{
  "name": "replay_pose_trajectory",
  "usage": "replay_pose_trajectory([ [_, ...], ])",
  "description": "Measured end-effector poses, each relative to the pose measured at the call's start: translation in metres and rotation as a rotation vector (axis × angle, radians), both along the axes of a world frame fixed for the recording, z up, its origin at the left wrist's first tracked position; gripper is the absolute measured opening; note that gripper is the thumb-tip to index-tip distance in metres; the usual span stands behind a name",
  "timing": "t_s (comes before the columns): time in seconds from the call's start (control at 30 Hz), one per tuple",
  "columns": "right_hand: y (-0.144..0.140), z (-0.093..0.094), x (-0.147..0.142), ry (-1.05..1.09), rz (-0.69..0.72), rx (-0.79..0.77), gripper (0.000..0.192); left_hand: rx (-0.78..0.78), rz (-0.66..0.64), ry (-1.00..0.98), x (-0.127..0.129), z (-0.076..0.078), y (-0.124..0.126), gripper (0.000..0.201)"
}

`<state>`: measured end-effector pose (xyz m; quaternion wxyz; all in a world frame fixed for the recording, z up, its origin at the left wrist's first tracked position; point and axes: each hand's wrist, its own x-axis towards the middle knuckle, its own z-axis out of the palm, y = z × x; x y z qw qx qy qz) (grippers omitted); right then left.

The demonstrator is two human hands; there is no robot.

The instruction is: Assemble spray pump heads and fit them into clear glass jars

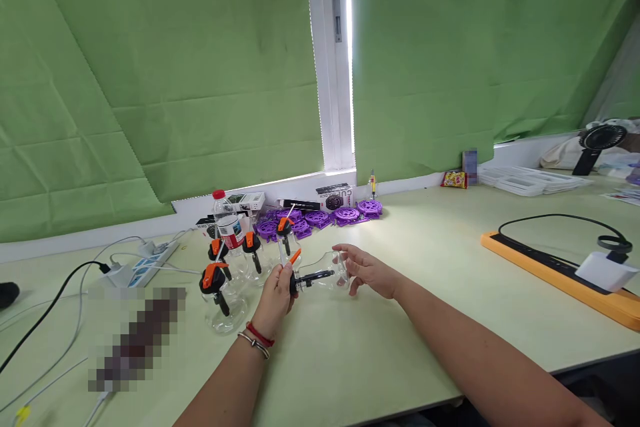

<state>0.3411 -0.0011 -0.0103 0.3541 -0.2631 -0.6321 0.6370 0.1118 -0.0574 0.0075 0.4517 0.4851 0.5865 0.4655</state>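
A clear bottle [325,268] with a black lid and an orange lever lies sideways between my hands, above the table. My left hand [277,293] is closed around its lid end, where a thin light-coloured stick also shows by the thumb. At the bottle's base, my right hand [369,270] has its fingers curved around the bottom edge. A black tube runs inside the bottle. To the left stand several similar clear bottles [227,317] with black lids and orange levers, some with light straws sticking up.
Behind the bottles are a red-capped drink bottle [231,230], purple wheel-like parts [347,215] and a printed box [334,197]. Cables and a white power strip [153,265] lie left. At right are an orange power strip [555,277], plastic trays [533,180] and a black fan [603,139].
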Motion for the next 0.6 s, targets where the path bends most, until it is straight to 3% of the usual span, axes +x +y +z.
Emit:
replay_pose_trajectory([
  [0.13,0.002,0.001,0.008,0.010,0.114,0.034,0.071,0.002,0.008,-0.025,-0.002,-0.003,0.002,0.038],
  [0.23,0.003,0.000,0.008,-0.034,0.140,-0.010,0.059,0.012,-0.009,-0.028,-0.001,-0.004,0.002,0.039],
  [0.33,0.003,-0.001,0.004,-0.111,0.114,-0.020,0.047,0.016,-0.005,-0.038,-0.001,-0.005,0.002,0.038],
  [0.43,0.002,-0.002,-0.002,-0.162,0.047,0.012,0.052,0.021,0.004,-0.036,0.000,-0.006,0.002,0.037],
  [0.6,-0.002,0.000,-0.002,-0.006,-0.010,0.015,0.055,0.011,0.015,-0.045,-0.001,-0.003,0.003,0.037],
])
